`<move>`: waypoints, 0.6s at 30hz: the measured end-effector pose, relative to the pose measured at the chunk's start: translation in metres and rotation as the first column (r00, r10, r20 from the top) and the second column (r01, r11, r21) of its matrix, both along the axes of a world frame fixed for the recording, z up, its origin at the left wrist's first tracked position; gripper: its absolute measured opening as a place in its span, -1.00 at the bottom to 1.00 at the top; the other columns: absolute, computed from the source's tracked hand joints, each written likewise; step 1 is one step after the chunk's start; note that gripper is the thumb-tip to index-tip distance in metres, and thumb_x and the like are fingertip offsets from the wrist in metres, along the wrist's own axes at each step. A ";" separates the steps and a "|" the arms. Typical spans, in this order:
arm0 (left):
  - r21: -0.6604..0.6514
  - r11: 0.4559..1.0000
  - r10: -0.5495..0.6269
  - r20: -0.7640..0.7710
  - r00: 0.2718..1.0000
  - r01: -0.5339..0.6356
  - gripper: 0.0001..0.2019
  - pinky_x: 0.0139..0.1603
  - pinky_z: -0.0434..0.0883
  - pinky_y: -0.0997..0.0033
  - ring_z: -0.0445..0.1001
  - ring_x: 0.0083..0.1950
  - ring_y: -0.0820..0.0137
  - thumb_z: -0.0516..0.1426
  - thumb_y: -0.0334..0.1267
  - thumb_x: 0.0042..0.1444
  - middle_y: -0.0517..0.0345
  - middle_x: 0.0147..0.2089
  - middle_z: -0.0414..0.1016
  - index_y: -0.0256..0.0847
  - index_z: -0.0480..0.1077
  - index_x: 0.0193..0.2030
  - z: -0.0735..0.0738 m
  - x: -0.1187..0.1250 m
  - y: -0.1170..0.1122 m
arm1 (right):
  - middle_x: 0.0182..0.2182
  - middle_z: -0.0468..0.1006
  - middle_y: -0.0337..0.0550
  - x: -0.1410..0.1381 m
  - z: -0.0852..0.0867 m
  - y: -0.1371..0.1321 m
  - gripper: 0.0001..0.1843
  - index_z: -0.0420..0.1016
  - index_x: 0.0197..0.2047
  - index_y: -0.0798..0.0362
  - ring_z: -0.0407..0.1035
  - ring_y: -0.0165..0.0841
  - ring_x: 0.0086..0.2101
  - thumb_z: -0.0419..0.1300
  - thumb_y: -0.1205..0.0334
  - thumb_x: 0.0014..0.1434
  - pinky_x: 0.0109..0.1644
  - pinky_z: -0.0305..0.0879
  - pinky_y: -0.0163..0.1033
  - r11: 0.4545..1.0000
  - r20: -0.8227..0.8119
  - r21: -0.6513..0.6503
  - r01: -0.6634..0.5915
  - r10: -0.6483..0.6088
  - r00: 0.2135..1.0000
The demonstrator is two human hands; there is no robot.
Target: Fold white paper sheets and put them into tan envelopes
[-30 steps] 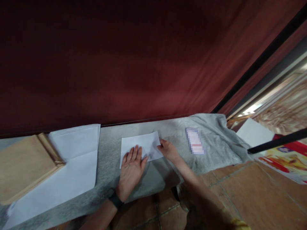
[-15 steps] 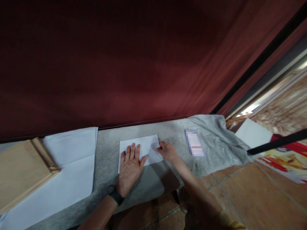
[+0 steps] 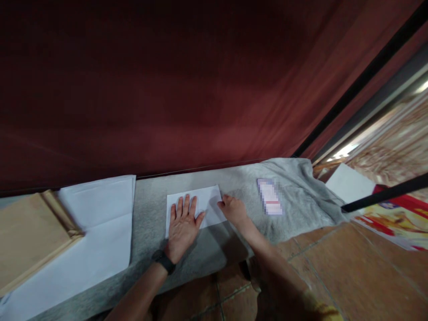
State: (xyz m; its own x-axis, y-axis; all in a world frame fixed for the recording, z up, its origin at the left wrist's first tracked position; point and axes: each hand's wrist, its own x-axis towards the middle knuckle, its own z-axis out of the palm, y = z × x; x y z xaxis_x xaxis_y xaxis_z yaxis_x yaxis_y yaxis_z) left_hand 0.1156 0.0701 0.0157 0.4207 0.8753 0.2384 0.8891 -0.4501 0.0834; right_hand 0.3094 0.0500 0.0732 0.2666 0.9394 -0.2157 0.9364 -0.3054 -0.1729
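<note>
A small white folded paper [image 3: 210, 201] lies on a grey cloth. My left hand [image 3: 183, 225] rests flat on its left half, fingers stretched and spread, with a black watch on the wrist. At the paper's right edge is my right hand [image 3: 234, 209], its fingers curled in and the thumb touching the edge. The curled fingertips are partly hidden.
Grey cloth [image 3: 150, 200] covers the long narrow surface. Larger white sheets [image 3: 107, 240] and a brown paper packet [image 3: 30, 236] lie at left. A blurred-out phone-shaped thing [image 3: 270, 196] is on the right. Behind hangs a dark red curtain [image 3: 187, 98]; a colourful box [image 3: 397, 218] stands right.
The view has shifted slightly. My left hand stays flat on the paper with its fingers a little more spread. My right hand remains curled at the right edge.
</note>
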 end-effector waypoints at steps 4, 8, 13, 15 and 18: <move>-0.032 0.999 0.012 -0.013 1.000 -0.012 -0.35 0.51 -0.01 -0.22 -0.01 0.57 -0.10 -0.07 0.08 0.41 -0.18 0.55 0.07 -0.28 0.18 0.49 0.001 0.001 0.000 | -0.09 0.68 0.15 -0.003 -0.002 -0.005 -0.63 0.49 0.11 0.16 0.59 -0.12 -0.08 0.05 0.09 0.46 -0.02 0.42 -0.14 0.998 0.033 0.051 0.037 -0.039 0.999; -0.034 0.999 0.007 -0.022 1.000 -0.008 -0.34 0.52 -0.03 -0.21 -0.02 0.57 -0.11 -0.08 0.08 0.41 -0.20 0.55 0.06 -0.30 0.18 0.49 0.001 0.001 0.000 | 0.00 0.62 0.13 -0.011 -0.005 -0.003 -0.68 0.44 0.16 0.14 0.54 -0.15 -0.01 0.10 0.20 0.43 0.05 0.44 -0.11 0.976 -0.025 0.217 0.032 -0.027 0.999; -0.002 1.000 0.000 0.009 1.000 0.000 -0.40 0.50 0.01 -0.23 -0.01 0.58 -0.04 -0.14 -0.03 0.44 -0.18 0.55 0.08 -0.29 0.19 0.48 -0.002 0.000 0.000 | 0.19 0.54 0.02 -0.042 -0.024 0.008 -0.58 0.42 0.28 0.05 0.40 -0.26 0.20 -0.04 0.16 0.49 0.31 0.31 -0.11 0.858 -0.208 0.496 -0.138 0.271 0.940; -0.005 1.000 -0.008 0.011 1.000 0.008 -0.44 0.50 0.05 -0.22 -0.01 0.58 0.00 -0.16 -0.15 0.43 -0.16 0.54 0.11 -0.30 0.20 0.47 -0.005 -0.001 0.001 | 0.29 0.46 0.02 -0.054 -0.035 0.010 -0.52 0.39 0.34 0.08 0.29 -0.25 0.30 -0.08 0.13 0.51 0.40 0.22 -0.06 0.831 -0.195 0.518 -0.200 0.343 0.919; -0.024 1.000 -0.005 0.015 1.000 0.006 -0.44 0.51 0.05 -0.17 0.00 0.58 0.09 -0.16 -0.28 0.39 -0.12 0.53 0.14 -0.29 0.19 0.48 -0.008 -0.004 0.002 | 0.37 0.36 0.02 -0.064 -0.047 0.010 -0.48 0.36 0.38 0.12 0.16 -0.22 0.38 -0.09 0.08 0.52 0.48 0.08 0.00 0.831 -0.121 0.486 -0.271 0.371 0.921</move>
